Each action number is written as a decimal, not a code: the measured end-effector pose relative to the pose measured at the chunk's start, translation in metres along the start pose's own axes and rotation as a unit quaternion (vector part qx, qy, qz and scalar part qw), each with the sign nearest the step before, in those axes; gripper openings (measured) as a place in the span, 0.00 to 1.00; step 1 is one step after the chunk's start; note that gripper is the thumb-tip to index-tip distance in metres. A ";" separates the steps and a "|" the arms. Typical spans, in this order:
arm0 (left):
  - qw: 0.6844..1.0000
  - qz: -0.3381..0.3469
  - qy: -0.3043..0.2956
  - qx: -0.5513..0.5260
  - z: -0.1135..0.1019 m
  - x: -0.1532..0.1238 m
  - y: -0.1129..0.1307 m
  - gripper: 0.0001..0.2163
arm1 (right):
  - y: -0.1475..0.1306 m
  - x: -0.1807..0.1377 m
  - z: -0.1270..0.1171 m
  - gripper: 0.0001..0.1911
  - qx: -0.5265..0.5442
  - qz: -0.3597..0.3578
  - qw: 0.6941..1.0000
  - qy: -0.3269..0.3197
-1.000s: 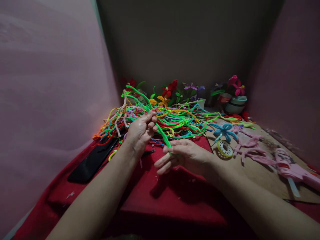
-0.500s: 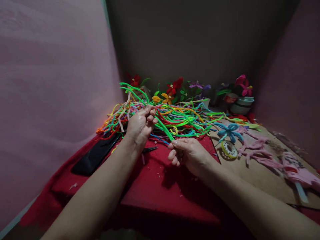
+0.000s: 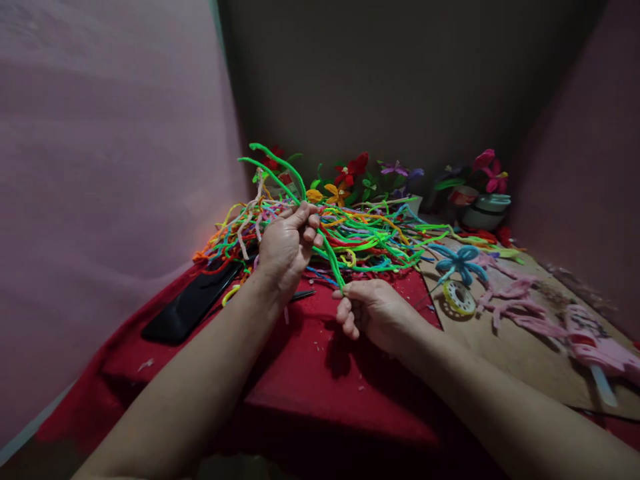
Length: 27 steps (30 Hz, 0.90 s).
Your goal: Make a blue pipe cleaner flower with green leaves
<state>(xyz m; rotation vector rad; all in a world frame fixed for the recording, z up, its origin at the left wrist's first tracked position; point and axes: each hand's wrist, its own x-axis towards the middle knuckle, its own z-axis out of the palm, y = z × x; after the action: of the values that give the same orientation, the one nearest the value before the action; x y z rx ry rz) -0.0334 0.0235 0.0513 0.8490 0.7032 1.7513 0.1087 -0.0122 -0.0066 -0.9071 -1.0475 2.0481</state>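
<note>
Green pipe cleaners (image 3: 330, 257) stretch between my two hands above a red cloth. My left hand (image 3: 290, 243) pinches them partway along, and two loose ends curve up past it to the upper left. Lower and to the right, my right hand (image 3: 367, 307) pinches their near end between thumb and finger, its other fingers curled. Behind the hands spreads a tangled heap of many-coloured pipe cleaners (image 3: 380, 233). A dark pointed tool (image 3: 303, 294) lies on the cloth, partly hidden by my left forearm.
A black phone (image 3: 193, 303) lies left on the red cloth (image 3: 320, 393). To the right, a cardboard sheet (image 3: 505, 353) holds a blue pipe-cleaner flower (image 3: 460, 263), a yellow-rimmed spool (image 3: 459, 298) and a pink glue gun (image 3: 593, 343). Pipe-cleaner flowers in pots (image 3: 485, 210) stand along the back wall.
My left hand has shifted slightly right and up along with the green pipe cleaners. Their free ends now rise higher and spread further apart. My right hand has dropped a little.
</note>
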 end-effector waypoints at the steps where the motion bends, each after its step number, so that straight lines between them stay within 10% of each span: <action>1: 1.000 -0.007 0.013 -0.004 -0.001 0.002 0.000 0.09 | 0.001 -0.001 0.000 0.07 -0.012 -0.004 1.000 -0.016; 20: 0.996 -0.068 0.045 0.025 -0.008 0.010 -0.005 0.09 | 0.009 -0.016 0.011 0.13 -0.158 -0.122 0.976 -0.083; 24: 0.996 -0.057 0.040 0.048 -0.005 0.006 -0.003 0.09 | 0.011 -0.026 0.014 0.17 -0.341 -0.206 0.917 -0.033; 27: 0.996 -0.054 0.026 0.069 -0.006 0.006 0.003 0.07 | 0.008 -0.039 0.015 0.18 -0.435 -0.302 0.839 -0.126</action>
<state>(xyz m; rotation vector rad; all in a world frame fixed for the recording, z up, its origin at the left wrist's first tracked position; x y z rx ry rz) -0.0412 0.0282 0.0515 0.8447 0.8979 1.6471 0.1157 -0.0528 0.0041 -0.5664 -2.1704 1.1269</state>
